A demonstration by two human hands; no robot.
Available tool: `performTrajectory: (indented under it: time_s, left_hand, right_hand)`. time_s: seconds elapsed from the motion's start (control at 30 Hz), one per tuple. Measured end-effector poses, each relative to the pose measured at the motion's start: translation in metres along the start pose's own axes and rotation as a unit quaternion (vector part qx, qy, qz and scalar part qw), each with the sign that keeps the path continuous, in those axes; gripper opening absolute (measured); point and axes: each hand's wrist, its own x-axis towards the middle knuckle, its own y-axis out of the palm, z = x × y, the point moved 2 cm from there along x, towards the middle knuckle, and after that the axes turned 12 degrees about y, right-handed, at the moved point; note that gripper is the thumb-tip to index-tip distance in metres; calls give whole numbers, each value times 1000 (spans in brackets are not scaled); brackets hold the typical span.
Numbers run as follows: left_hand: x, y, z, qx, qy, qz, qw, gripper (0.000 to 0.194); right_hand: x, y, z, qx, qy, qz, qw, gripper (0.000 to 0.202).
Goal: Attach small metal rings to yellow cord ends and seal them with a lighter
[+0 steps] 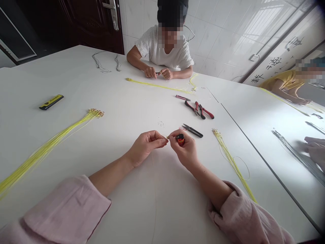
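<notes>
Near the middle of the white table, my left hand (147,145) is closed, thumb and fingertips pinching a thin cord (154,179) that hangs down toward the near edge. Just right of it, my right hand (186,149) is closed too, its fingertips meeting the cord end at my left fingertips. A black and red lighter (180,139) is held in the curled fingers of my right hand. What sits exactly between the two pinches is too small to tell. Black thread snips (193,130) lie just beyond my right hand, beside a small pink tangle (182,128).
Yellow cord bundles lie left (56,142) and right (232,162). Beyond are red-black pliers (194,109), pink-handled snips (182,97) and a yellow-black cutter (51,102). A person in white (165,51) works opposite; another in yellow (286,83) sits right. A dark seam (264,162) crosses the table (122,217).
</notes>
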Motion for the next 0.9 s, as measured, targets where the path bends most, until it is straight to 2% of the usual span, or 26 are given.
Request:
performTrajectory:
  time_s: [0.13,0.27,0.4,0.63,0.9]
  left_hand:
    - [0,-1,1,-8,0,-4,1000,18]
    - [0,0,0,-12,-1,-9,1000,20]
    - [0,0,-1,12,0,-14,1000,21]
    - [-1,1,-3,65,1,-15,998,22]
    - [0,1,-3,34,-1,-27,999,22]
  right_hand:
    - [3,0,-6,61,88,18,994,12]
    - [5,1,-9,117,132,71,982,22]
    - [4,2,-12,129,141,91,977,25]
    - [3,3,-9,96,127,80,984,21]
    - [4,3,-8,121,161,72,977,24]
